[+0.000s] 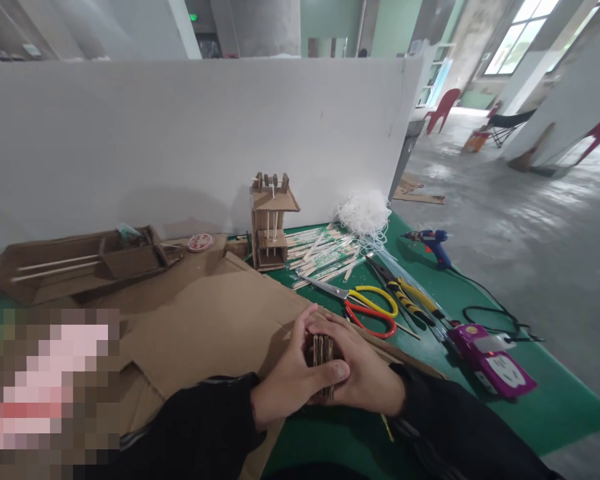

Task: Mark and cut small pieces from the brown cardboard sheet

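My left hand (293, 379) and my right hand (363, 367) are cupped together around a small stack of corrugated cardboard pieces (323, 353), whose layered edges face up between the fingers. My left thumb lies across the near side of the stack, and the right fingers curl over its far end. Just beyond the hands lie scissors (363, 300) with one yellow and one red handle. Under and beside my left hand spreads a large brown cardboard sheet (205, 313).
A cardboard structure with sticks (270, 220) stands by the white partition (190, 147). Rightward are wooden sticks (320, 250), white string (364, 215), pliers (400, 290), a blue glue gun (433, 243) and a purple power strip (495, 363). A cardboard boat-like tray (60, 267) sits left.
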`<state>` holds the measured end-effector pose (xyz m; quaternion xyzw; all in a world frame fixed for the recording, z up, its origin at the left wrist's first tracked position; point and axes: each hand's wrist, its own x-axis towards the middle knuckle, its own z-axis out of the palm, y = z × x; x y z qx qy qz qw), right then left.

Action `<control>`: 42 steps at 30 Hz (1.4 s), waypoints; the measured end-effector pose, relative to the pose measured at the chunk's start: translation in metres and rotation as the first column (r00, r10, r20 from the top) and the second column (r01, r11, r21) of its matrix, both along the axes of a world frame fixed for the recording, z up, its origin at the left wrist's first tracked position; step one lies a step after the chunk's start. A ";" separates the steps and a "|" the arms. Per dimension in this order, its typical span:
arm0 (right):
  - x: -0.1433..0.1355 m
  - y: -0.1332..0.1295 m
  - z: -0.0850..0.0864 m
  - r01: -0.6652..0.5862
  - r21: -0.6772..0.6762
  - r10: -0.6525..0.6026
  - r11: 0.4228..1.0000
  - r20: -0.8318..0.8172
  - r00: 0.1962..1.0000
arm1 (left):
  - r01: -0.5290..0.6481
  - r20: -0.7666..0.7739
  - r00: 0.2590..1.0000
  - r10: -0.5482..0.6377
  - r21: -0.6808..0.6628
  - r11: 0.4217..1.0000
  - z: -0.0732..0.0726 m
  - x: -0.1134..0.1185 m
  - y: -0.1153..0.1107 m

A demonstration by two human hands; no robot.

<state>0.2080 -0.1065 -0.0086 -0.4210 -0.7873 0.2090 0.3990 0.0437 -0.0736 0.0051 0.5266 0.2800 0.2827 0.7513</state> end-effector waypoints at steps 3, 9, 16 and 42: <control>0.000 -0.001 0.001 0.008 -0.022 -0.008 1.000 -0.025 1.000 | -0.006 -0.002 1.000 0.006 0.014 1.000 -0.001 0.000 0.000; 0.000 0.000 -0.003 -0.045 -0.095 0.035 0.994 -0.110 0.993 | -0.018 -0.006 1.000 0.019 0.030 0.999 0.000 0.001 -0.002; 0.002 0.004 -0.004 -0.036 0.003 0.037 0.999 -0.089 0.995 | -0.008 0.031 0.999 0.007 0.050 0.999 -0.002 0.000 -0.002; 0.007 -0.003 0.000 -0.004 -0.117 -0.006 0.993 -0.083 0.997 | 0.025 0.177 0.984 0.011 -0.199 0.980 -0.004 -0.002 0.005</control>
